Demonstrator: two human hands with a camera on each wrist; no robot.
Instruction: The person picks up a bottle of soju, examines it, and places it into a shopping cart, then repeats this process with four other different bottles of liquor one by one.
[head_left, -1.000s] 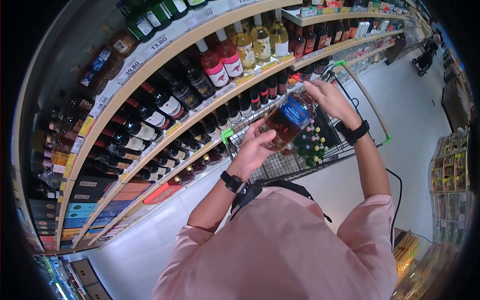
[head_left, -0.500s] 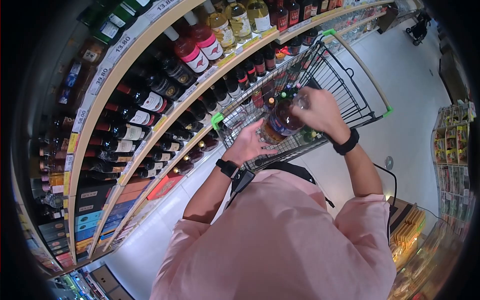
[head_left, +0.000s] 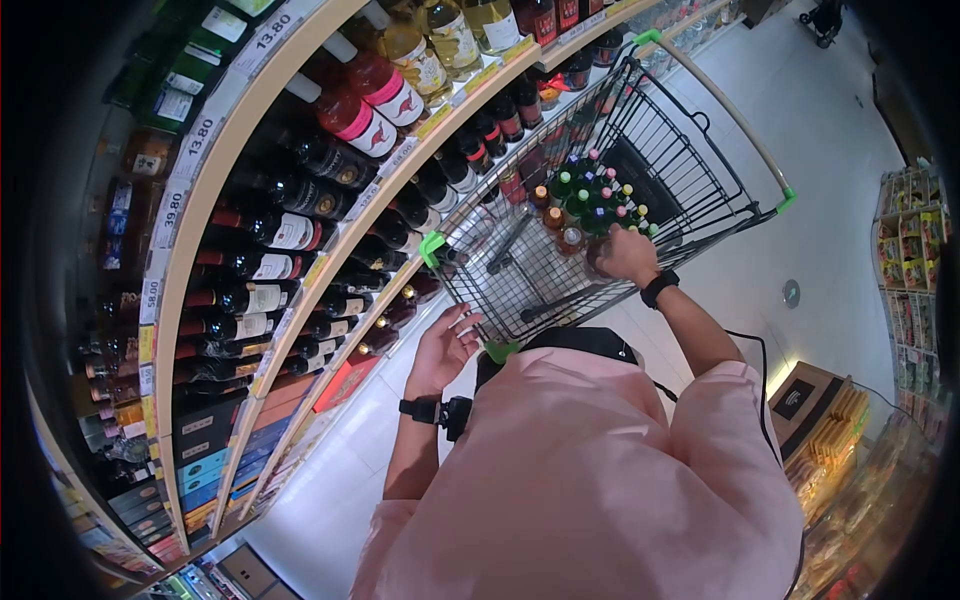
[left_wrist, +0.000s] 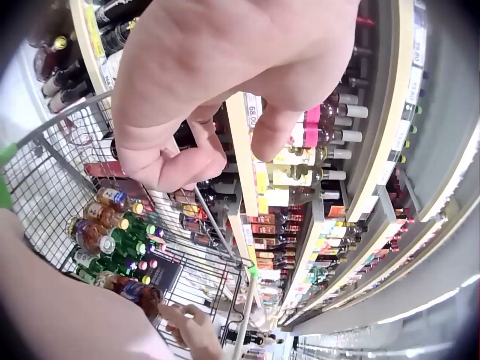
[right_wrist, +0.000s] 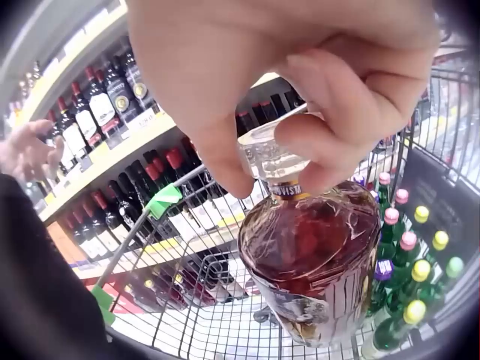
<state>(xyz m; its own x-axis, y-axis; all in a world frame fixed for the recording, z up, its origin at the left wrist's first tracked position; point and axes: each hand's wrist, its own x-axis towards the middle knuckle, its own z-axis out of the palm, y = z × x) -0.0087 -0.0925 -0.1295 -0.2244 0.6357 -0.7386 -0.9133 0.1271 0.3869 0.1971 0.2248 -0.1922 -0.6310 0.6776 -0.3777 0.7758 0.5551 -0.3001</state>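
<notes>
My right hand (head_left: 628, 254) grips a liquor bottle (right_wrist: 311, 255) by the clear stopper and neck at its top. The bottle is faceted glass with reddish-amber liquid, and it hangs upright inside the wire shopping cart (head_left: 520, 325). Beside it in the cart stand several green glass bottles (right_wrist: 409, 322) with pink, yellow and green caps. Amber bottles (left_wrist: 97, 214) stand there too. My left hand (head_left: 443, 350) holds nothing; its fingers are loosely bent, just outside the cart's near left corner.
Shelves of wine bottles (head_left: 285, 230) with price tags curve along the left, close to the cart. The cart's handle bar (head_left: 715, 90) is at the far right. Packaged goods fill a rack (head_left: 912, 260) across the aisle. A cardboard carton (head_left: 800, 405) stands at the lower right.
The liquor bottle went from both hands down into the cart, carried by the right hand. My left hand let go of it and drew back to the left.
</notes>
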